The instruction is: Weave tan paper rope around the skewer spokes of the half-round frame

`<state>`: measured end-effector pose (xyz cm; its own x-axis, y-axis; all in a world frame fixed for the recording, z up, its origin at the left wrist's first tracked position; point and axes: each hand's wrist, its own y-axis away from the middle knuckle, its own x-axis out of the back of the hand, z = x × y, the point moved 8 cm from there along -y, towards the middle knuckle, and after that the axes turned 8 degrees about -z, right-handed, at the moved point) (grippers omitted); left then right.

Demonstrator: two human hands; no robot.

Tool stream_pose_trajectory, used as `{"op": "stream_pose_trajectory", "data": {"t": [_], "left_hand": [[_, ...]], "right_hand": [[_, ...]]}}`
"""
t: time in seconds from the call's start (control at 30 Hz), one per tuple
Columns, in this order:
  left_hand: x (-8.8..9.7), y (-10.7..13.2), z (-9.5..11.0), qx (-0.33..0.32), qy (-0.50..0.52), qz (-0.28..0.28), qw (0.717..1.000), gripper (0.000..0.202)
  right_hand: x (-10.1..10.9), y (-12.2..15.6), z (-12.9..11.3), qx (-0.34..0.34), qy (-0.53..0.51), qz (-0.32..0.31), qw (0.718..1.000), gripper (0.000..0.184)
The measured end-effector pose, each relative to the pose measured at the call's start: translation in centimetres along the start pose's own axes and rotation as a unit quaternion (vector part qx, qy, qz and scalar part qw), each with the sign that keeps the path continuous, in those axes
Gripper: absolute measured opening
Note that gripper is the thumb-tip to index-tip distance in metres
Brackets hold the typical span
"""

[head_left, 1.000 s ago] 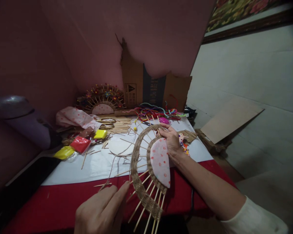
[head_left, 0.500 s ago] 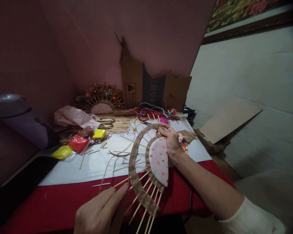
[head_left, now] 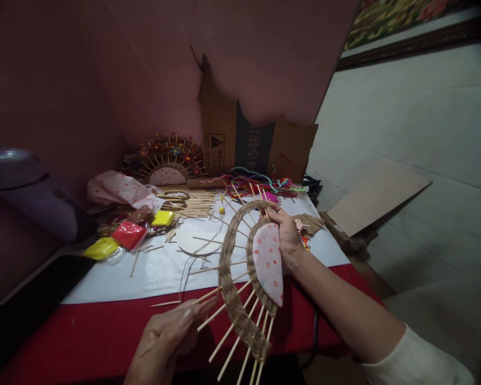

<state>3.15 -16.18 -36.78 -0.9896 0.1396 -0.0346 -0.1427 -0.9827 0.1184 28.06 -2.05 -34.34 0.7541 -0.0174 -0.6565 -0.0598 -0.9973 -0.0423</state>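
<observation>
A half-round sunburst of wooden sticks with twine woven in two bands is held up over the table's front edge. Its flat centre is covered with pink spotted cloth. My right hand is closed around the upper end of its straight side, fingers partly hidden behind it. Beside the outer band, at the left, my left hand has its fingers pressed together on the thin twine, close to a stick's tip. The exact pinch point is hard to see.
A similar finished-looking piece with coloured flowers leans at the back beside torn cardboard. Loose sticks, scissors, clay packets, pipe cleaners and a white disc lie on the table.
The woven piece and my right hand have shifted slightly right. My left hand has turned, its fingers now reaching beside the outer band, and the trailing twine has moved right.
</observation>
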Motion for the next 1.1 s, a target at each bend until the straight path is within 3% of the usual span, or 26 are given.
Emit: {"op": "stream_pose_trajectory", "data": {"t": [0.1, 0.23, 0.5, 0.63, 0.87, 0.97, 1.1], "left_hand": [[-1.3, -0.2, -1.1, 0.047, 0.061, -0.043, 0.996, 0.029], [-2.0, -0.3, -1.7, 0.077, 0.096, -0.049, 0.991, 0.027], [-4.5, -0.5, -0.9, 0.1, 0.144, -0.07, 0.982, 0.025], [-4.5, -0.6, 0.0, 0.049, 0.113, -0.063, 0.99, 0.02], [-3.1, 0.4, 1.5, -0.081, -0.051, -0.041, 0.995, 0.021], [-1.6, 1.2, 1.7, -0.144, -0.184, -0.009, 0.972, 0.022], [-1.0, 2.5, 2.0, -0.232, -0.343, 0.002, 0.91, 0.027]], "right_hand": [[0.0, 0.0, 0.3, -0.009, -0.01, 0.006, 1.0, 0.032], [-0.2, -0.1, 0.2, -0.004, -0.02, 0.003, 1.0, 0.032], [0.1, 0.0, 0.5, -0.016, -0.013, 0.006, 1.0, 0.032], [0.3, -0.1, 0.5, -0.01, -0.012, 0.016, 1.0, 0.032], [0.6, -0.2, -0.1, 0.014, 0.0, 0.022, 1.0, 0.033], [0.7, -0.3, -0.2, 0.02, 0.011, 0.024, 0.999, 0.033], [0.8, -0.4, -0.5, 0.033, 0.024, 0.03, 0.999, 0.033]]}}
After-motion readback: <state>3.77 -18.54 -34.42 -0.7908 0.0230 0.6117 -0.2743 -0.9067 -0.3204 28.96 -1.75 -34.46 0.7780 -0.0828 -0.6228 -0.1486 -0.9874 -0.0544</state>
